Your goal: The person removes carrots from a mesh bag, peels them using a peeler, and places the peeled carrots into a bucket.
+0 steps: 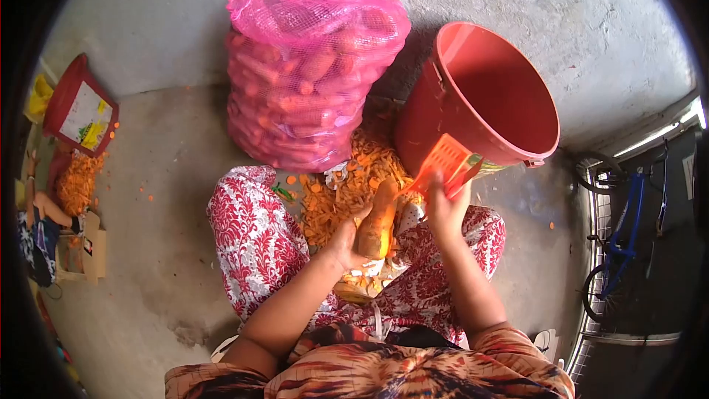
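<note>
My left hand is wrapped round the lower part of a thick carrot, which points away from me above my lap. The carrot's upper part is bright orange, and its near end looks browner and yellowish. In my right hand is a flat orange plastic peeler with rows of slots. Its lower edge is close to the carrot's far end; whether they touch I cannot tell. Beneath the carrot, orange peelings lie heaped on the floor between my legs.
A pink mesh sack full of carrots stands ahead against the wall. Right of it, a large red bucket leans towards me. Far left are another person, a second red bucket and more peelings. A blue bicycle is at right.
</note>
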Available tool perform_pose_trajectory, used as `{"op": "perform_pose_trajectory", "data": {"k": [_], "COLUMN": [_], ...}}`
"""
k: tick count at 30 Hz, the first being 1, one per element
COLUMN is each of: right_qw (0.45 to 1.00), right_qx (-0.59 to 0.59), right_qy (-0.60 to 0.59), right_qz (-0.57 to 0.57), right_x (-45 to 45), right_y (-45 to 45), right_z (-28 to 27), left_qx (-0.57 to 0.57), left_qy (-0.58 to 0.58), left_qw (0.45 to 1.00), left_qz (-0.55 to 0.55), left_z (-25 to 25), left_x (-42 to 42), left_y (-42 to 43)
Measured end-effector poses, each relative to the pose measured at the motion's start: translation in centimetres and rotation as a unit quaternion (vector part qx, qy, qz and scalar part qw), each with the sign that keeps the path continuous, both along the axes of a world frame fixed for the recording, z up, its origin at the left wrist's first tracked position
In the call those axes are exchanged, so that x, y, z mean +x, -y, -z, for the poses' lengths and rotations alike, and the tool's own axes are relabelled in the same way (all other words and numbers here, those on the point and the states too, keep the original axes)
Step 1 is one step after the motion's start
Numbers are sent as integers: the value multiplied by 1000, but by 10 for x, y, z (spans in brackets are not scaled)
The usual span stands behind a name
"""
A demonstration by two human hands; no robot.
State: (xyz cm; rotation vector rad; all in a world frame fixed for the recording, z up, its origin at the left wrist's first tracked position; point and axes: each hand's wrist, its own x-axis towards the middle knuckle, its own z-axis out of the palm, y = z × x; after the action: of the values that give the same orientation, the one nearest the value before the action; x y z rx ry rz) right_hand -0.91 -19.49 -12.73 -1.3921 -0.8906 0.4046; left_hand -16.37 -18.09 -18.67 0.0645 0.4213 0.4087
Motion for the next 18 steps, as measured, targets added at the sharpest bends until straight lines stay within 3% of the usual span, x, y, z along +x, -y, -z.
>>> {"op": "perform_pose_trajectory", "data": {"k": [2,3,6,8,10,13,16,18], "right_qw": [997,995,983,966,966,940,967,968], "right_qx": [-14,-8,-27,-30,3,-6,-67,-3], "right_qy": [-15,48,114,203,199,300,201,248], "right_qz": [-69,-86,-141,-158,-166,-160,-142,-30], "right_x": [-26,-30,-45,-50,-52,-50,-48,-25], "right_y": [11,14,22,25,24,27,28,8], "right_z": [-8,-1,4,-5,3,-5,0,7], "left_qx": [4,6,-56,-71,-85,-72,-27,5], "left_qy": [111,166,47,87,128,109,147,132], "left_qw": [994,985,997,993,988,991,989,990], "left_qz": [22,33,-38,-36,-33,-26,16,54], "left_z": [3,4,2,2,0,6,19,20], "left_x": [-4,-5,3,1,1,2,-2,-7], "left_y": [-4,-5,-3,-2,-1,0,-2,-1]}}
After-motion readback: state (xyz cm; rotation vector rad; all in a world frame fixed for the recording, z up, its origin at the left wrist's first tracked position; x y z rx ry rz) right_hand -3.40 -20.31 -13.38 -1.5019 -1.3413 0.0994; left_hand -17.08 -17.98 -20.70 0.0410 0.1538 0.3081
